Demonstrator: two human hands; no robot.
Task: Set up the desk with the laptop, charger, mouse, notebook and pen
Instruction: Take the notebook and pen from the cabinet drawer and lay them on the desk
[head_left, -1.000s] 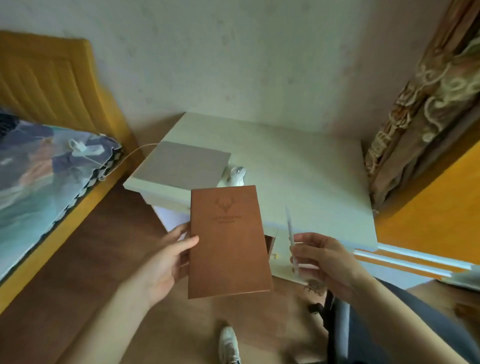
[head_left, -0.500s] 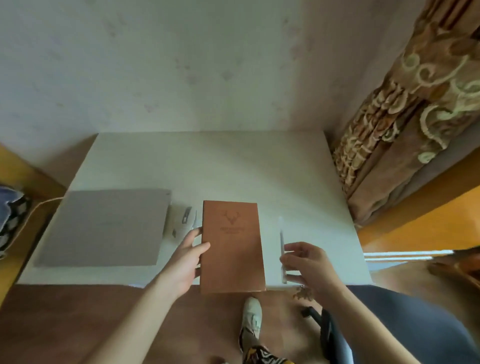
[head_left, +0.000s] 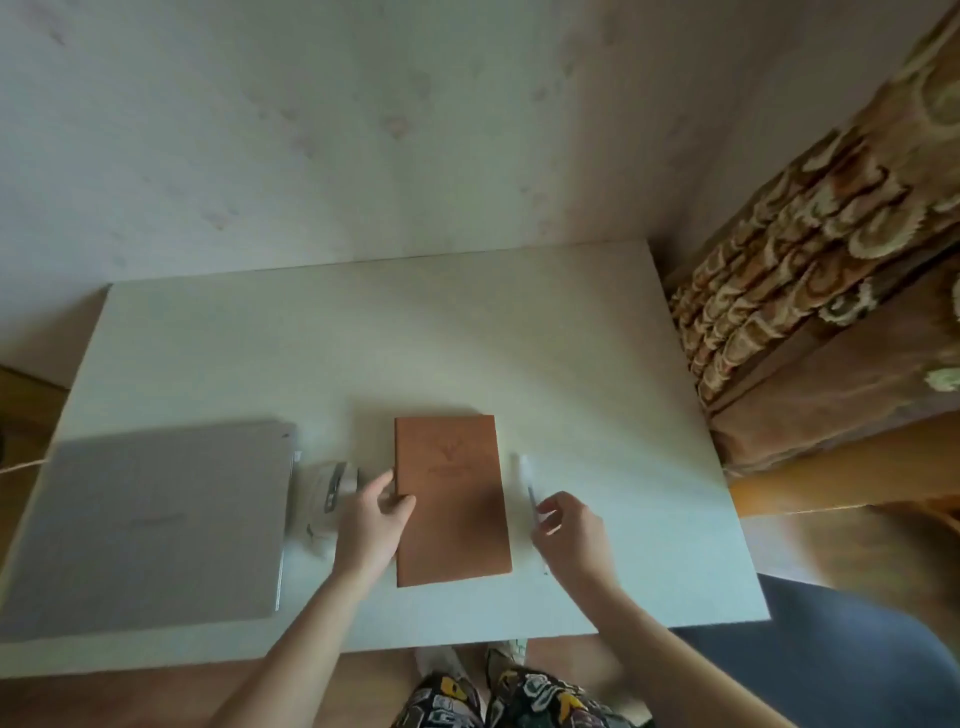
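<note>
Brown and flat, the notebook (head_left: 451, 500) lies on the pale desk (head_left: 597, 364) with its long axis running near to far. The left hand (head_left: 371, 525) pinches its left edge, and the mouse (head_left: 327, 491) and closed laptop (head_left: 150, 525) sit further left. Just right of the notebook the pen (head_left: 530, 488) lies parallel to it, its near part gripped by the right hand (head_left: 569, 535), which is the nearer one. A second ago both items were held in the air short of the desk; now both are down on it and seem ready for release.
</note>
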